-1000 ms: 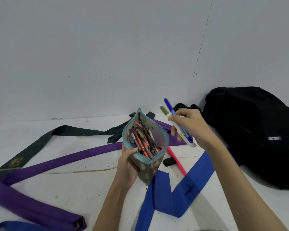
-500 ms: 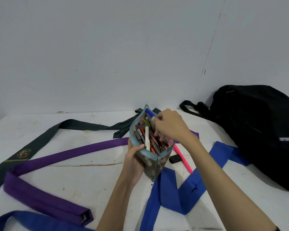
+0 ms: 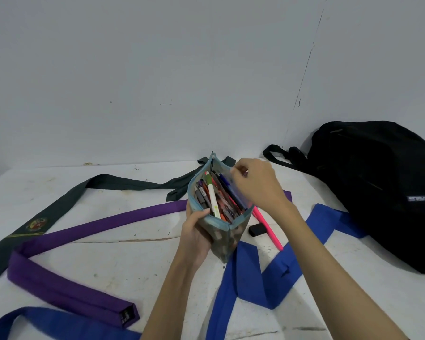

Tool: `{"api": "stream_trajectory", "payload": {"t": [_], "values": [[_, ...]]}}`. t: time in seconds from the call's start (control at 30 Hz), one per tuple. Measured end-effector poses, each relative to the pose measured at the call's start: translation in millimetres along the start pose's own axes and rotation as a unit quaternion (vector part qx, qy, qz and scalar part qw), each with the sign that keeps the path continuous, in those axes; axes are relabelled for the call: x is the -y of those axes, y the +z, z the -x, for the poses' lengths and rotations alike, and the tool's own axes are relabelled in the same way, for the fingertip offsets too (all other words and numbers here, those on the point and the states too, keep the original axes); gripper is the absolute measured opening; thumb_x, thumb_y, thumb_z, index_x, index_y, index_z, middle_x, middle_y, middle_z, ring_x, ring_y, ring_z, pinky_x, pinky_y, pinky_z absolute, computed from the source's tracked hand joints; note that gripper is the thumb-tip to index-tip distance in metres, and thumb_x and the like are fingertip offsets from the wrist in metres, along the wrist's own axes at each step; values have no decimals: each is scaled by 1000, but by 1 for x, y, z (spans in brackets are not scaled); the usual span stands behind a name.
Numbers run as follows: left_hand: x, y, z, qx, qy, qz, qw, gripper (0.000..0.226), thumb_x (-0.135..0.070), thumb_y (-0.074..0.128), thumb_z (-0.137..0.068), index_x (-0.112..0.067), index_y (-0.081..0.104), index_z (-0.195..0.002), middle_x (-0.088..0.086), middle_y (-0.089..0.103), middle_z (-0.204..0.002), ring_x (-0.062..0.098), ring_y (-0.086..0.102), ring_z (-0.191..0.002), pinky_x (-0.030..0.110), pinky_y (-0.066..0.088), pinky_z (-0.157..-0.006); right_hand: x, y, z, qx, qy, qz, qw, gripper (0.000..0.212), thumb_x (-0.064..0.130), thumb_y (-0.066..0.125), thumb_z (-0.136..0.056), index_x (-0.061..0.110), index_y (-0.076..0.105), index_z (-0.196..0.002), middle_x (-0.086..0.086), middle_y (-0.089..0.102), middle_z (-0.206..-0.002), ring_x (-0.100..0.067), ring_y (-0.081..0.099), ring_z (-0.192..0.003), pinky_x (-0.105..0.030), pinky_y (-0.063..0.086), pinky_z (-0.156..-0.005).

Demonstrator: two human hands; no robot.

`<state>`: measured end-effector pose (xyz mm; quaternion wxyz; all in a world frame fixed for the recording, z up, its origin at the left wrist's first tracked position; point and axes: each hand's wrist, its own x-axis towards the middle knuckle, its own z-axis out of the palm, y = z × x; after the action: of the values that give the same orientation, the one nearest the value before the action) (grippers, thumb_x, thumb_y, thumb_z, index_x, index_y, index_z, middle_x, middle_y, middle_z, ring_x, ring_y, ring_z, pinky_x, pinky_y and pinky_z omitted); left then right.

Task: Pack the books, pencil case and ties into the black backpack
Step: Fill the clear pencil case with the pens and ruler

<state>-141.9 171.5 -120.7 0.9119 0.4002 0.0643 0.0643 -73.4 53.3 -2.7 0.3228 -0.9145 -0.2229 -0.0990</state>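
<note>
Holding open pencil case (image 3: 221, 231), pens (image 3: 212, 197) inside.

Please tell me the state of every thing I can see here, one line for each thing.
pencil case: unzipped, upright, full of pens.
left hand: grips the pencil case.
right hand: fingers curled at the case's far rim.
black backpack: lying on the table, opening not visible.
purple tie: unfolded, flat.
blue tie: unfolded, flat.
dark green tie: unfolded, flat.
pink pen: loose on the table.
</note>
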Motion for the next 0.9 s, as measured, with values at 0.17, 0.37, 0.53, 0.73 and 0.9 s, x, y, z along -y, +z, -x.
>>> {"api": "stream_trajectory", "payload": {"t": [0.17, 0.37, 0.53, 0.73, 0.9], "values": [[-4, -6, 0, 7, 14, -13, 1000, 85, -29, 71, -62, -18, 39, -140, 23, 47, -137, 39, 47, -126, 47, 50, -95, -36, -8, 8, -92, 86, -57, 990, 18, 16, 50, -91, 9, 61, -78, 2, 57, -68, -11, 51, -63, -18, 37, -54], [-7, -8, 0, 5, 26, 2, 1000, 85, -28, 70, -61, -17, 39, -140, 23, 46, -138, 39, 45, -128, 42, 53, -90, -94, 31, 26, 137, 222, 72, 963, 22, 30, 59, -90, 8, 57, -87, -6, 58, -81, -20, 53, -73, -29, 43, -60], [-9, -8, 2, -7, 28, 10, 1000, 84, -23, 68, -62, -17, 38, -140, 23, 46, -137, 32, 54, -116, 38, 56, -80, -100, 42, 24, 135, 241, 50, 960, 18, 25, 62, -88, 10, 54, -94, -4, 56, -84, -19, 53, -76, -32, 44, -65], [-7, -10, 1, -14, 3, 9, 1000, 84, -26, 69, -62, -17, 38, -140, 23, 47, -137, 39, 48, -125, 37, 56, -77, -60, 8, 10, -149, 157, -130, 968, 17, 26, 53, -95, 11, 46, -92, -7, 59, -77, -25, 59, -72, -29, 42, -60], [-6, -10, 0, -29, -9, -2, 1000, 87, -29, 70, -58, -17, 39, -139, 23, 49, -135, 39, 49, -124, 36, 56, -76, 8, -20, 2, -237, 33, -318, 917, 15, 15, 53, -95, 15, 38, -93, -3, 60, -63, -9, 57, -53, -19, 46, -53]]}}
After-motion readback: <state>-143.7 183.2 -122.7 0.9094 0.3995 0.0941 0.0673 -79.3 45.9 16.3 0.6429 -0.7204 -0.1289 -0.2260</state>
